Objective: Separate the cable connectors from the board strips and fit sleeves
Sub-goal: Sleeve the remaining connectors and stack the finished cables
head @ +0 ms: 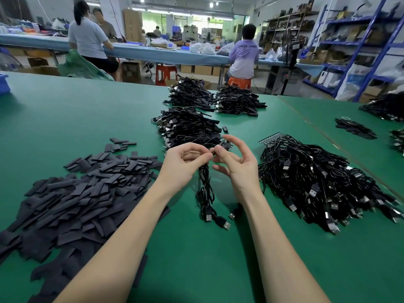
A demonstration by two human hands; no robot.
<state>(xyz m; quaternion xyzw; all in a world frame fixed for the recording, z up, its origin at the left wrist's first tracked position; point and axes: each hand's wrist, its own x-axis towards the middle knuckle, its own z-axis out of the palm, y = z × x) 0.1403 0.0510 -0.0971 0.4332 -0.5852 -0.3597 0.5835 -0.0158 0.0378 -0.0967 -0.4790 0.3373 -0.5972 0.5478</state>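
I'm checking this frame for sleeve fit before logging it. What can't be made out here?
- Head view: the cable end pinched between left hand and right hand is hidden by fingertips; whether a sleeve is on it cannot be told.
- The sleeve pile is cut off by the left and bottom edges.
- The board strip is mostly buried under the right cable heap.

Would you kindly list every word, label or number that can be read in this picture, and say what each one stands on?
"CHINA ....": pale lettering across the back of the seated person's lilac shirt; only the first word reads, the second is too blurred.
Blue print on the white sack by the blue shelving: too blurred to read.
Cartons on the shelves: any markings too small to read.
No other text is legible.
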